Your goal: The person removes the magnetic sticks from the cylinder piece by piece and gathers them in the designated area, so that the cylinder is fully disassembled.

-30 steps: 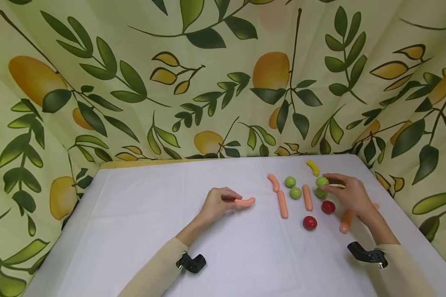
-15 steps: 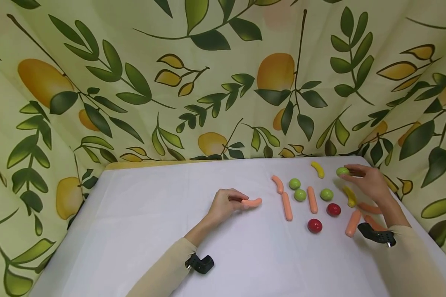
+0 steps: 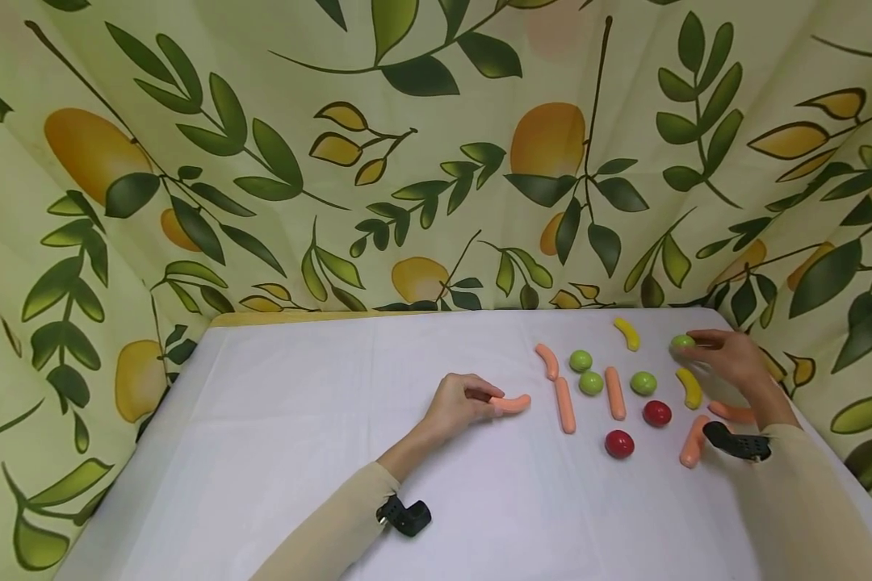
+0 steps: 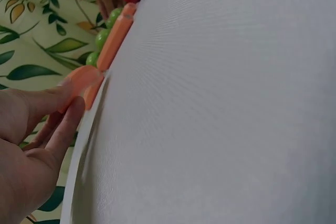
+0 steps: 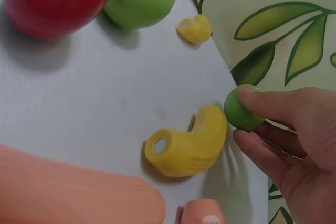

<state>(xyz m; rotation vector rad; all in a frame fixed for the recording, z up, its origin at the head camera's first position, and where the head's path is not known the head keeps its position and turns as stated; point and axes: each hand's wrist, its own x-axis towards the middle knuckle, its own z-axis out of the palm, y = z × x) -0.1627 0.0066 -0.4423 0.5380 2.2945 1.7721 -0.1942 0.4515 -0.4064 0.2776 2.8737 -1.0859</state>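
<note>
My left hand (image 3: 459, 410) pinches a curved pinkish-orange toy sausage (image 3: 512, 404) over the middle of the white table. In the left wrist view that sausage (image 4: 83, 81) sits between thumb and fingertips. My right hand (image 3: 732, 359) is at the table's far right, pinching a small green ball (image 3: 681, 342) by thumb and fingers. The right wrist view has the green ball (image 5: 241, 107) just beside a yellow toy banana (image 5: 191, 145). Whether the ball touches the table or the banana, I cannot tell.
Another yellow banana (image 3: 626, 333) lies near the back edge. Green balls (image 3: 591, 382), two red balls (image 3: 657, 414) and several sausages (image 3: 565, 405) are spread over the table's right part. A leaf-patterned curtain (image 3: 421, 186) hangs behind the table.
My right hand has carried the green ball rightward, away from the other green ball, then slightly down toward the table behind the banana. My left hand has shifted slightly right with its sausage.
</note>
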